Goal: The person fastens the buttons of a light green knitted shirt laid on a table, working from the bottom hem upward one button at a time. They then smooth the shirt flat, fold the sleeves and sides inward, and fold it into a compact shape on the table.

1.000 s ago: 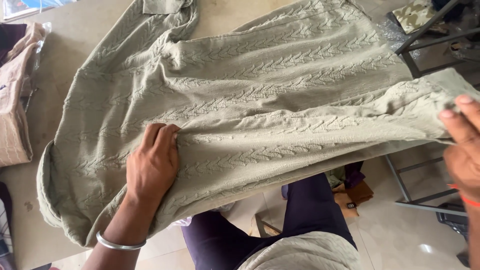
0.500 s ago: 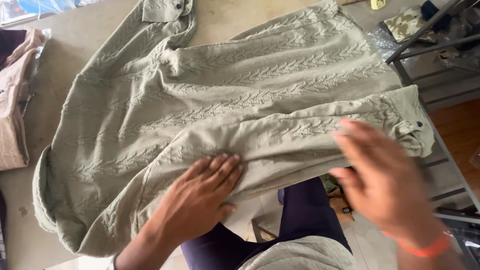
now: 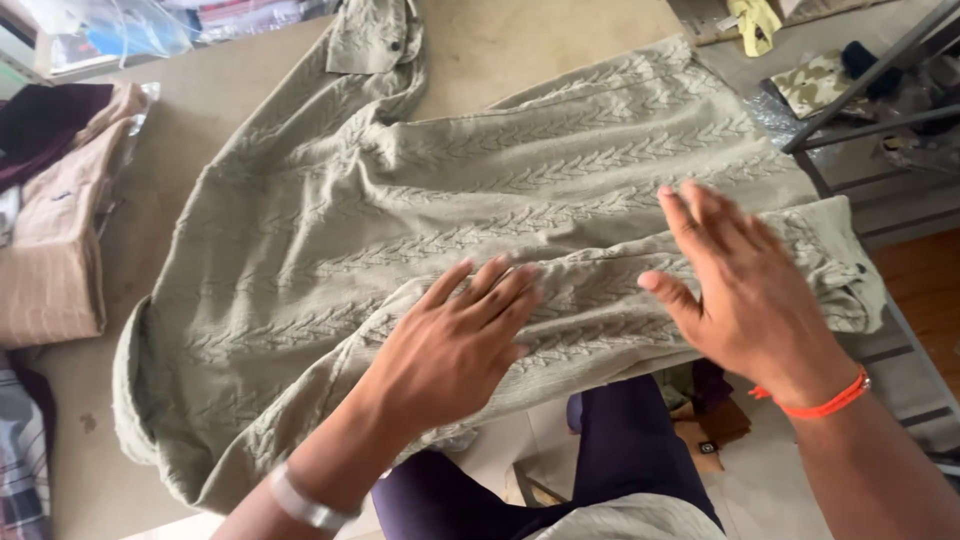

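Observation:
A pale green embroidered shirt (image 3: pixel 480 200) lies spread across a beige table (image 3: pixel 520 40), its collar at the far edge and a cuffed sleeve folded along the near edge. My left hand (image 3: pixel 455 345) lies flat, fingers apart, on the folded sleeve near the middle. My right hand (image 3: pixel 745 285) is spread flat over the same sleeve further right, close to the buttoned cuff (image 3: pixel 850 270). Neither hand grips the cloth. A silver bangle is on my left wrist and an orange band on my right wrist.
Folded beige and dark garments (image 3: pixel 50 240) are stacked at the table's left edge. Checked cloth (image 3: pixel 20 450) shows at the lower left. A metal rack (image 3: pixel 860 110) with fabric pieces stands at the right. My legs in dark trousers are below the table edge.
The sleeve has been folded in over the shirt body. My left hand slid right along it and my right hand came from the right end to lie flat on it.

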